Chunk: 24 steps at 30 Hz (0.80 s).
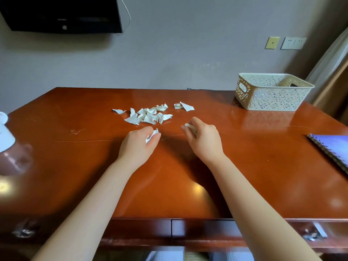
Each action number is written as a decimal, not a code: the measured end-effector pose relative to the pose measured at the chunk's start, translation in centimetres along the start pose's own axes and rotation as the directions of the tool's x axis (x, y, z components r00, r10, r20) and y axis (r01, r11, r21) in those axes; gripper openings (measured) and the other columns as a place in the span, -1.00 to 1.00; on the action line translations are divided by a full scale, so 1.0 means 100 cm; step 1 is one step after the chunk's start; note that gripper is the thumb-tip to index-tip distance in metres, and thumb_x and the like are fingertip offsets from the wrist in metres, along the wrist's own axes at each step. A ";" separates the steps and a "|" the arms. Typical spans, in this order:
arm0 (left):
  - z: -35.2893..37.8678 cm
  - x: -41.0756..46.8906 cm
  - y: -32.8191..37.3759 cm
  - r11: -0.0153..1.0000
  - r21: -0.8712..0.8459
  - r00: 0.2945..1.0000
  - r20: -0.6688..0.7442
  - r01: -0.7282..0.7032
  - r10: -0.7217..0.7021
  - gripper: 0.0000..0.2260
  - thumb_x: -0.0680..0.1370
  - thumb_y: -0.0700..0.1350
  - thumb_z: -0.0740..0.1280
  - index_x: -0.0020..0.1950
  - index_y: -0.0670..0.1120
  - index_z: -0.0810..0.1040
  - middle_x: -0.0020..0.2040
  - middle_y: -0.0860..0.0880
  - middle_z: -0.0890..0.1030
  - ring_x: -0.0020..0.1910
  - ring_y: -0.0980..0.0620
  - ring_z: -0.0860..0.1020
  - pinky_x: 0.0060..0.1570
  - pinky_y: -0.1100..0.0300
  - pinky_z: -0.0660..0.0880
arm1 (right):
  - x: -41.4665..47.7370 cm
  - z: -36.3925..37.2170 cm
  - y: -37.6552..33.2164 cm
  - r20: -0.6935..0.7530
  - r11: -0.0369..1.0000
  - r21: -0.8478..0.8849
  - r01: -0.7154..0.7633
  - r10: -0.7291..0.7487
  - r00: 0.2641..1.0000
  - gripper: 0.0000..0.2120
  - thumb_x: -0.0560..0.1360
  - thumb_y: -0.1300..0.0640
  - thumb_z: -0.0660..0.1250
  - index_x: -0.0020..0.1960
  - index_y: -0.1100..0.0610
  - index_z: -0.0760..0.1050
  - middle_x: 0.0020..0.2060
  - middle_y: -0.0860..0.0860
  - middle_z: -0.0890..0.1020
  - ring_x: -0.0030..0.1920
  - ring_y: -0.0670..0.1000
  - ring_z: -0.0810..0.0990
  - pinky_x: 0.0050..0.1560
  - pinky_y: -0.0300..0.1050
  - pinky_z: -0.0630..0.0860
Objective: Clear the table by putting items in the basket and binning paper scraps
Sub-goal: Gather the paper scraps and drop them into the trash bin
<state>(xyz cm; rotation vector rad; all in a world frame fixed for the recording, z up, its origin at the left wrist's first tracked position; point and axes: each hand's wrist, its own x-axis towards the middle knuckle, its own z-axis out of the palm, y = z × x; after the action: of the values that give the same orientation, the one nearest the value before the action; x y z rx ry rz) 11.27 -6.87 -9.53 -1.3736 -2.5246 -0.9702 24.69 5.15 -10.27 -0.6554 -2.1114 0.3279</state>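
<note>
While a scrap is pinched in the left hand [140, 141] and another in the right hand [202, 137], the paper pile [148, 114] (loose, scattered) is best swept together — then lifted.

left hand [140, 141]: pinching paper scrap [152, 136] | right hand [202, 137]: pinching scrap | scrap pile [148, 114] beyond | basket [271, 93] far right

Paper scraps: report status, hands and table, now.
Left hand pinching one scrap; right hand closed on another. Main pile of paper scraps loose on table. Basket far right, path clear.
</note>
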 end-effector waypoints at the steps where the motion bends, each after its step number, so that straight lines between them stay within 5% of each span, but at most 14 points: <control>1: 0.000 -0.006 0.006 1.000 -0.013 1.000 -0.001 -0.012 0.012 -0.76 0.58 0.03 0.18 0.06 -0.10 0.52 -0.11 0.00 0.53 -0.13 0.08 0.50 -0.20 0.29 0.41 | -0.005 -0.007 -0.002 -0.015 1.000 0.002 0.005 -0.005 1.000 -0.79 0.51 0.06 0.33 -0.16 0.20 0.47 -0.39 0.10 0.62 -0.41 0.17 0.56 -0.40 -0.04 0.51; 8: -0.001 -0.041 0.059 0.987 -0.109 0.992 0.020 -0.120 0.123 -0.83 0.58 0.04 0.19 -0.13 -0.02 0.44 -0.20 0.02 0.52 -0.28 0.08 0.48 -0.34 0.39 0.35 | -0.045 -0.068 0.002 -0.091 0.996 -0.032 -0.083 0.080 0.993 -0.72 0.49 0.04 0.35 -0.26 0.04 0.28 -0.49 -0.05 0.41 -0.45 0.11 0.33 -0.38 -0.17 0.27; 13: 0.004 -0.068 0.117 0.931 -0.239 0.960 -0.012 -0.275 0.280 -0.82 0.57 0.00 0.22 -0.20 -0.03 0.41 -0.36 0.11 0.40 -0.34 0.11 0.44 -0.38 0.37 0.30 | -0.088 -0.126 0.016 -0.177 0.990 -0.047 -0.131 0.121 0.977 -0.71 0.48 0.04 0.36 -0.27 0.08 0.29 -0.46 0.01 0.51 -0.44 0.16 0.47 -0.41 -0.07 0.45; 19: 0.039 -0.106 0.183 0.819 -0.402 0.888 0.030 -0.410 0.459 -0.78 0.55 -0.04 0.27 -0.26 -0.07 0.41 -0.35 -0.03 0.46 -0.32 -0.04 0.43 -0.41 0.29 0.29 | -0.146 -0.197 0.048 -0.304 0.958 -0.112 -0.265 0.221 0.927 -0.71 0.48 0.01 0.32 -0.29 0.10 0.29 -0.50 -0.10 0.31 -0.39 0.02 0.23 -0.40 -0.04 0.38; 24: 0.077 -0.143 0.231 0.720 -0.492 0.815 0.037 -0.489 0.579 -0.77 0.49 -0.01 0.28 -0.32 -0.04 0.34 -0.48 0.10 0.28 -0.43 -0.02 0.29 -0.41 0.16 0.24 | -0.202 -0.249 0.082 -0.378 0.908 -0.144 -0.393 0.317 0.870 -0.71 0.49 0.03 0.33 -0.29 0.17 0.36 -0.48 -0.01 0.45 -0.43 0.02 0.29 -0.40 -0.08 0.37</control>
<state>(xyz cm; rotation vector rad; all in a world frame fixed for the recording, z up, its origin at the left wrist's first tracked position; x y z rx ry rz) 39.30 -3.70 -9.90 -2.2642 -1.8260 -1.4005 57.34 0.36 -13.11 -1.1548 -1.6915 0.1652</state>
